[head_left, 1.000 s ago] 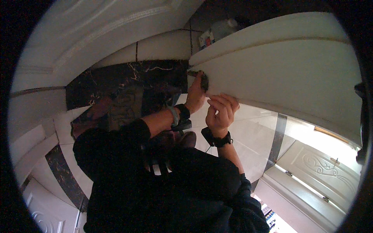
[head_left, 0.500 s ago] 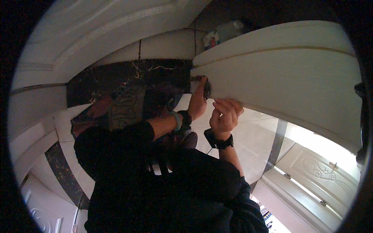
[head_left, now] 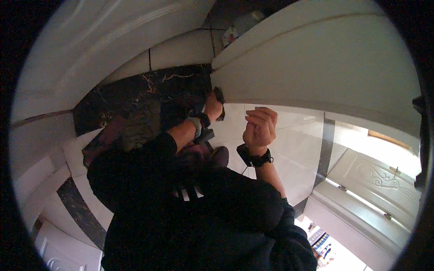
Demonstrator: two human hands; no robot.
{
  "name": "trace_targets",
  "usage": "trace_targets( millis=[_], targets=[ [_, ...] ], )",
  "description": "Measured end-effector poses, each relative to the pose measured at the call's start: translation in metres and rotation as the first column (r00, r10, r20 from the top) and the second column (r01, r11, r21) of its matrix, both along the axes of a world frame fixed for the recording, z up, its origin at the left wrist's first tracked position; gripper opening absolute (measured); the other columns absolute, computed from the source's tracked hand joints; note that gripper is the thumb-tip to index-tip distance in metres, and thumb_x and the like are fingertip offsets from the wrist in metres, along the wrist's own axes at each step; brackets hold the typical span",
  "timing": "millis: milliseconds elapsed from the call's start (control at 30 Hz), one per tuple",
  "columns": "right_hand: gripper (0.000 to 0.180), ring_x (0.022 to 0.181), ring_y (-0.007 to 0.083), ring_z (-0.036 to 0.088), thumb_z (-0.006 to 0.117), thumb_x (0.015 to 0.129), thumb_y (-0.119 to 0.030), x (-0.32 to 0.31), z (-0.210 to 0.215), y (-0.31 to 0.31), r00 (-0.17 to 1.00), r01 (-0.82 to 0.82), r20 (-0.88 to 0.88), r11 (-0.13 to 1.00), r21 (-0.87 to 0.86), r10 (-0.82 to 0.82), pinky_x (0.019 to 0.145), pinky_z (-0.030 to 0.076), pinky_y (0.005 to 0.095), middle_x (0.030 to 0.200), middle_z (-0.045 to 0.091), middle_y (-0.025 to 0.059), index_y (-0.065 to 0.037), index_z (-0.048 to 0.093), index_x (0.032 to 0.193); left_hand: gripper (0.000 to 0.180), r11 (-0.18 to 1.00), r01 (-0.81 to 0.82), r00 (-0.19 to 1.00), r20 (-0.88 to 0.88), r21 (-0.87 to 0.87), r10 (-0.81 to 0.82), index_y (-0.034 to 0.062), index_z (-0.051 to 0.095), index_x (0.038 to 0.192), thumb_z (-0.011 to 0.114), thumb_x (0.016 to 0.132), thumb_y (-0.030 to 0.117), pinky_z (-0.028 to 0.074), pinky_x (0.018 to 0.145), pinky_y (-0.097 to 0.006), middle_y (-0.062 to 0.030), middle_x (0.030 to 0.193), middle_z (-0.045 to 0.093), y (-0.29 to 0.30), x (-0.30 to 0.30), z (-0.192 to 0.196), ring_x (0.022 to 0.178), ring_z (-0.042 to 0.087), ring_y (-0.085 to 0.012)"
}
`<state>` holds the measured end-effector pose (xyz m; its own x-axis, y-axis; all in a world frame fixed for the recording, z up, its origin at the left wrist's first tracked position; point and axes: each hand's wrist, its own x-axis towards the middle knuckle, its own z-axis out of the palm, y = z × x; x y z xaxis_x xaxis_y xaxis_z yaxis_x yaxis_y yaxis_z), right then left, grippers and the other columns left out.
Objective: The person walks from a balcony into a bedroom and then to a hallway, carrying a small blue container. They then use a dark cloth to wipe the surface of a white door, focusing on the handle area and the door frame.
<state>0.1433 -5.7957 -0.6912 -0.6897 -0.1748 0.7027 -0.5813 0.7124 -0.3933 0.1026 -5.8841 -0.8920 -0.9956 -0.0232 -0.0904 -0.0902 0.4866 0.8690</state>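
A large white panel like a door (head_left: 316, 58) spreads over the upper right, its lower edge facing me. At its left corner, my left hand (head_left: 214, 108) is closed around a small dark, rough-edged thing (head_left: 219, 95), whose kind I cannot make out. That thing touches or lies very near the panel's corner. My right hand (head_left: 261, 128) is raised just below the panel's edge, apart from it, with the fingers curled together. Whatever the right fingers pinch, if anything, is hidden. Each wrist wears a dark band.
Below the hands lies a pale tiled floor (head_left: 294, 149) with dark marbled strips (head_left: 176, 81). A dark mat (head_left: 142, 128) is beside my left arm, and my shoe (head_left: 220, 156) shows under it. A pale container (head_left: 248, 22) stands behind the panel; white carved doors (head_left: 370, 174) are at right.
My left hand and the dark thing have shifted left and slightly down in view. My right hand has come away from the panel's edge. The view has turned a little.
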Motion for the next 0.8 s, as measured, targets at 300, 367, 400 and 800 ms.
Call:
trace_targets(
  millis=[300,367,400,800],
  targets=[
    [0.019,0.084,0.0237,0.061,0.053,0.081,0.007,0.023,-0.081,0.002,0.828,0.344,0.552,0.867,-0.362,-0.098,0.072,0.05,0.0296,0.095,0.06,0.0125,0.001,0.057,0.099,0.022,0.932,-0.044,0.992,0.122,0.36,-0.001,-0.0014,0.052,0.106,0.049,0.088,0.011,0.047,0.072,-0.042,-0.0189,0.089,0.06,-0.002,-0.001,0.081,0.082,0.059,-0.031],
    [0.035,0.1,0.0275,0.056,0.058,0.085,-0.001,0.025,-0.088,-0.004,0.798,0.354,0.603,0.814,-0.46,-0.006,0.086,0.047,0.0336,0.11,0.054,0.0157,-0.001,0.049,0.118,0.023,0.883,-0.071,0.989,0.149,0.465,0.001,-0.0024,0.052,0.106,0.051,0.087,0.009,0.047,0.074,-0.038,-0.0145,0.089,0.06,-0.004,0.0,0.099,0.082,0.058,-0.0269],
    [0.039,0.104,0.0303,0.054,0.06,0.084,-0.002,0.027,-0.089,-0.007,0.827,0.318,0.562,0.848,-0.423,-0.03,0.09,0.045,0.0353,0.115,0.052,0.0175,-0.002,0.047,0.121,0.023,0.851,-0.097,0.988,0.155,0.517,0.018,-0.0029,0.052,0.106,0.052,0.086,0.009,0.047,0.075,-0.036,-0.0122,0.088,0.06,-0.005,0.001,0.107,0.082,0.058,-0.0249],
    [0.044,0.107,0.0323,0.051,0.066,0.071,0.008,0.056,-0.096,0.015,0.895,0.318,0.437,0.814,-0.486,-0.088,0.088,0.047,0.0353,0.115,0.049,0.0149,-0.009,0.058,0.111,0.025,0.748,0.195,0.684,0.458,0.634,-0.567,0.001,0.061,0.105,0.043,0.09,0.01,0.051,0.083,-0.034,-0.0067,0.102,0.062,-0.025,0.01,0.123,0.094,0.061,-0.0201]
  ],
)
